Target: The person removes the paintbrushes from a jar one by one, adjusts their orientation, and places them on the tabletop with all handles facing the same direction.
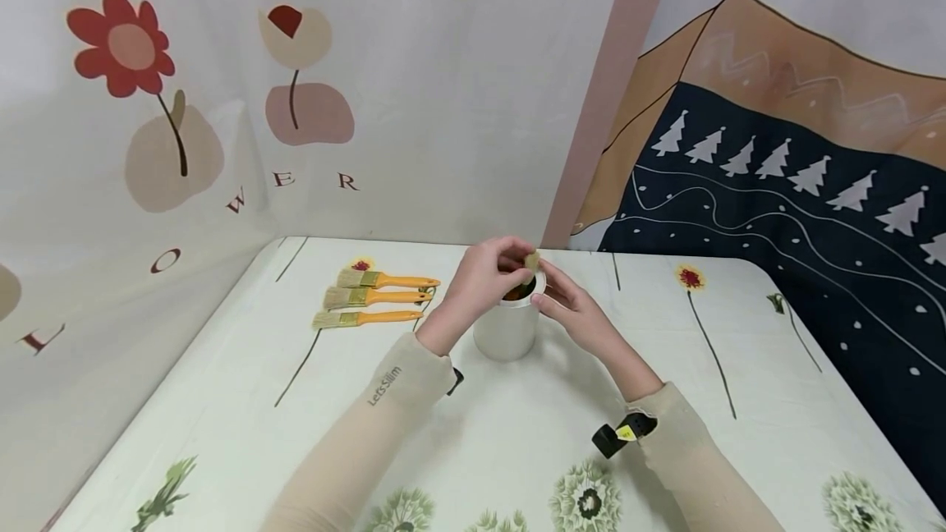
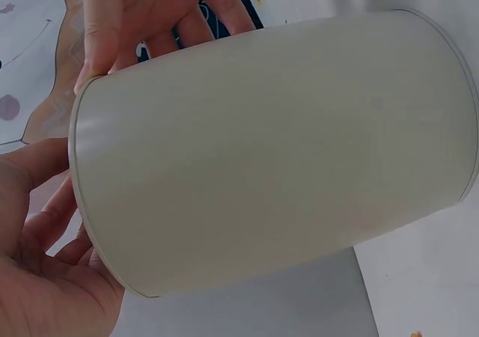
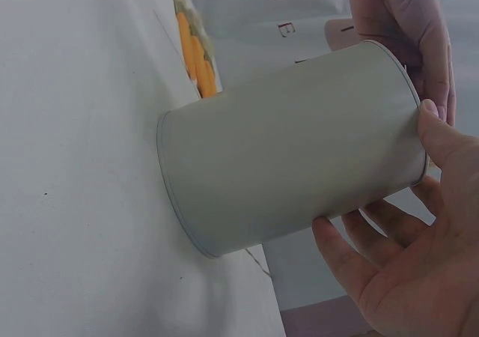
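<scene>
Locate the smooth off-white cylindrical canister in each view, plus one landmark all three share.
Head: off-white cylindrical canister, upright, just right of and below centre.
Left wrist: large, lengthwise across frame, top end left.
Right wrist: centre, slantwise in frame, top end right.
Shared landmark: bare right hand at its top end; right of it (head), upper left (left wrist), lower right (right wrist).

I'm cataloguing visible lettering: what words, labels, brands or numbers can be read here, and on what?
"L O W E R": printed on the wall cloth.
"Let's Slim": on the left sleeve.
Yellow label at the right wrist: too small to read.
White can: no lettering visible.
</scene>
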Demonstrator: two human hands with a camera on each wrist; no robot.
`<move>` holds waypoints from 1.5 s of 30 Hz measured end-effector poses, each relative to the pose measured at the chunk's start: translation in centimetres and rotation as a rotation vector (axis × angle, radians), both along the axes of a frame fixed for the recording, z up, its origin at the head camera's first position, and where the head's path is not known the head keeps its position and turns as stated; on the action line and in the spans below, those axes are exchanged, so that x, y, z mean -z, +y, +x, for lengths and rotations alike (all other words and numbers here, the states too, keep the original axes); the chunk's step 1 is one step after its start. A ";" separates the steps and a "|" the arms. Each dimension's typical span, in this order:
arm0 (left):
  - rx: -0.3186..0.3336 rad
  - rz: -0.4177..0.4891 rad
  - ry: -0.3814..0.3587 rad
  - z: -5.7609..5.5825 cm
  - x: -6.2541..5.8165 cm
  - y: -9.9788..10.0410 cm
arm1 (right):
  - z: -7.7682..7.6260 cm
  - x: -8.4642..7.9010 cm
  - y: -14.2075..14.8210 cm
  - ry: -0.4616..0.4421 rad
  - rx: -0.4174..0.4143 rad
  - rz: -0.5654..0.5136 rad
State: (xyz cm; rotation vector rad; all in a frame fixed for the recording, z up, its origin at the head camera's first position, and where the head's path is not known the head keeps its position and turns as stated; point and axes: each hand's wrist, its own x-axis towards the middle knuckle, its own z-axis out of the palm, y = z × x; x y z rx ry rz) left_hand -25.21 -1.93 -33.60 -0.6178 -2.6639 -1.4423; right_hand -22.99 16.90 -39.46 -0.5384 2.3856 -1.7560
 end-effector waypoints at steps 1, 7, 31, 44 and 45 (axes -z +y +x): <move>-0.008 -0.009 0.001 0.0 0.0 0.1 | 0.0 0.0 0.0 0.001 0.001 0.001; -0.044 -0.048 0.017 0.1 0.1 0.5 | 0.1 0.0 0.0 -0.002 0.003 -0.004; -0.099 0.007 0.169 1.2 -2.5 -2.0 | 0.0 0.2 0.1 0.006 0.034 0.040; -0.123 0.284 0.133 1.7 -5.1 -5.9 | -0.1 0.1 -0.1 0.018 0.024 0.026; -0.124 0.310 0.126 1.7 -5.2 -6.3 | -0.1 0.0 0.0 0.017 0.027 0.030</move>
